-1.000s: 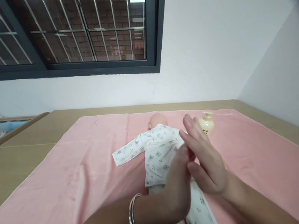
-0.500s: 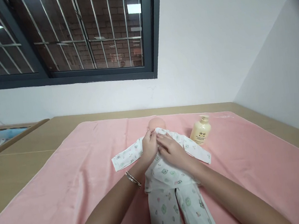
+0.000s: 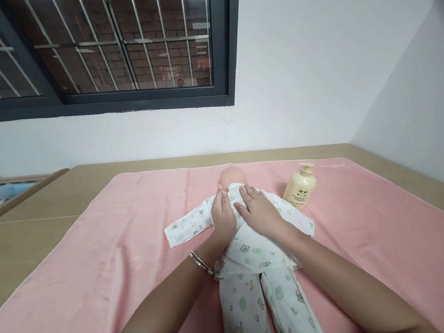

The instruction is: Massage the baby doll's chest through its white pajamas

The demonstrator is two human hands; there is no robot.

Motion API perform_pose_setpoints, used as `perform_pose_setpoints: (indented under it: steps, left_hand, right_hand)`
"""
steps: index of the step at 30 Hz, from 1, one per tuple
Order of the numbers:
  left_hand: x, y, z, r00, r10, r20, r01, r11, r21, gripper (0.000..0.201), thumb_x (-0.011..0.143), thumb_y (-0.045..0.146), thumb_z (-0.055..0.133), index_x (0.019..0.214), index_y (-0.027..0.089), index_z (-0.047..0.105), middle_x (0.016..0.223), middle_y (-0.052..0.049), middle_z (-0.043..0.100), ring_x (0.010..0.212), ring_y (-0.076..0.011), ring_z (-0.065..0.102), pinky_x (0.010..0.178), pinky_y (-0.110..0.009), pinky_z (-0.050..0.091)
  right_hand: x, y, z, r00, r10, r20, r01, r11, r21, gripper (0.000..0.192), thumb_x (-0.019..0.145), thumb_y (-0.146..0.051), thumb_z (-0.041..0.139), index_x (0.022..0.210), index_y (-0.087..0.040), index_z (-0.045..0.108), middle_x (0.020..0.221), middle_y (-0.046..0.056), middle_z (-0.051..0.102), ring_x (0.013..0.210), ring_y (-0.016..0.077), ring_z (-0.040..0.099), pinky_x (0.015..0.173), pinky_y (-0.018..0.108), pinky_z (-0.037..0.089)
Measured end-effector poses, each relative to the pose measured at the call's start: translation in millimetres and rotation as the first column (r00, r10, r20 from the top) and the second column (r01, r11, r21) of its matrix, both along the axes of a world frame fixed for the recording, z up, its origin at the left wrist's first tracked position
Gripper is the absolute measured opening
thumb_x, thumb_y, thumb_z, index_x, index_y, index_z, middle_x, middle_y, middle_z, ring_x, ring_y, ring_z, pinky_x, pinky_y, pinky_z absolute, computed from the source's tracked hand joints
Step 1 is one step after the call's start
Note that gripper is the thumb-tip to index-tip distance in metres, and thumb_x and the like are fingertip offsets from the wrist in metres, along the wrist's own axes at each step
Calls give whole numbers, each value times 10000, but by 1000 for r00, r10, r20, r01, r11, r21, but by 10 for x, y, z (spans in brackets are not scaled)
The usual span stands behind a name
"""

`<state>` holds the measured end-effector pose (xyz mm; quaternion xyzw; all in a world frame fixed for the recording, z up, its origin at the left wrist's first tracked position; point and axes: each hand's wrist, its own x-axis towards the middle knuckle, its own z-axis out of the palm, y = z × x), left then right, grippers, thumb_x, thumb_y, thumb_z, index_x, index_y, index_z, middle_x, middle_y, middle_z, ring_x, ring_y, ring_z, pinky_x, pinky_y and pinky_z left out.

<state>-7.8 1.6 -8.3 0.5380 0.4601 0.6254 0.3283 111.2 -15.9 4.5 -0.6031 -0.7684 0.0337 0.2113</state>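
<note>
Pink towel (image 3: 108, 265) covers the bench (image 3: 33, 236) below a barred window (image 3: 112, 45); on it lies a doll (image 3: 246, 238). Left hand (image 3: 223, 215) and right hand (image 3: 260, 213) rest flat, fingers open, on the doll's chest, gripping nothing. Right of the doll stands a bottle (image 3: 300, 185).

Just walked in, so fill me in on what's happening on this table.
A person has both hands flat on the chest of a baby doll that lies on its back on a pink towel. The left hand, with a bracelet at the wrist, and the right hand rest side by side just below the doll's head, on its patterned white outfit. A cream pump bottle stands on the towel to the right of the doll, untouched.
</note>
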Motion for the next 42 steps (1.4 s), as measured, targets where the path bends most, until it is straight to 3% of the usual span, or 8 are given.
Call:
perform_pose_setpoints:
  steps: [7, 10, 15, 21, 23, 31, 36, 42]
  left_hand:
    - [-29, 44, 17, 999, 3, 51, -1, 999, -52, 323, 957, 351, 351, 997, 190, 629, 1127, -91, 666, 1108, -208, 586, 1003, -345, 415]
    - [-29, 24, 23, 1000, -2, 18, 3, 999, -49, 334, 959, 368, 357, 1008, 186, 633, 1124, -94, 666, 1107, -213, 584, 1000, -343, 414]
    - [-24, 16, -1, 1000, 9, 0, -9, 1000, -14, 316, 957, 337, 358, 997, 181, 631, 1098, -90, 669, 1089, -205, 584, 995, -337, 411]
    - [-23, 56, -54, 1000, 7, 3, -7, 1000, -4, 324, 953, 343, 356, 981, 176, 632, 1057, -78, 679, 1043, -195, 606, 959, -345, 444]
    - [-19, 54, -54, 1000, 1, -2, -1, 1000, 18, 328, 955, 346, 353, 981, 176, 633, 1048, -77, 684, 1032, -195, 612, 951, -350, 453]
    - [-24, 61, -140, 966, 39, -254, -9, 993, 121, 276, 931, 251, 391, 1079, 171, 610, 1147, -94, 655, 1114, -216, 582, 1002, -397, 437]
    - [-26, 40, -195, 818, 169, -550, 22, 946, 323, 360, 854, 76, 353, 1063, 151, 636, 1209, -115, 610, 1198, -238, 509, 1073, -448, 377]
    - [-83, 136, -73, 693, 98, -714, 23, 987, 158, 353, 906, 214, 401, 1189, 141, 599, 1203, -121, 620, 1161, -249, 545, 1030, -414, 421]
  right_hand:
    - [46, -34, 70, 952, 298, 70, -300, 954, 19, 500, 949, -341, 384, 1435, -227, 400, 1541, 54, 311, 1452, 246, 170, 1176, 504, 106]
    - [184, 111, 79, 984, 179, -18, -179, 983, -33, 537, 980, -470, 301, 1452, -223, 369, 1550, 75, 286, 1443, 250, 208, 1159, 505, 163]
    - [38, -35, 0, 995, -82, 48, 80, 996, 38, 618, 975, -434, 311, 1420, -9, 374, 1464, 247, 382, 1398, 313, 307, 1145, 494, 204]
    - [-103, -161, 18, 939, 325, 112, -336, 936, 104, 485, 920, -206, 402, 1400, -177, 461, 1486, 78, 411, 1426, 246, 256, 1180, 461, 159]
    - [-19, -50, 18, 932, 358, 53, -362, 928, 91, 471, 947, -255, 387, 1415, -242, 437, 1502, 28, 388, 1434, 229, 237, 1179, 477, 151]
    - [283, 335, -150, 986, 36, -163, -34, 999, 14, 569, 980, -408, 312, 1446, -86, 361, 1512, 145, 345, 1418, 229, 281, 1164, 427, 201]
    - [205, 197, -84, 995, -81, -54, 84, 995, 54, 537, 985, -390, 303, 1403, -78, 429, 1457, 184, 426, 1389, 266, 337, 1129, 436, 262]
    - [-15, -148, -7, 971, -139, 196, 120, 987, 104, 463, 991, -273, 268, 1335, -75, 506, 1328, 212, 555, 1251, 288, 514, 957, 380, 445]
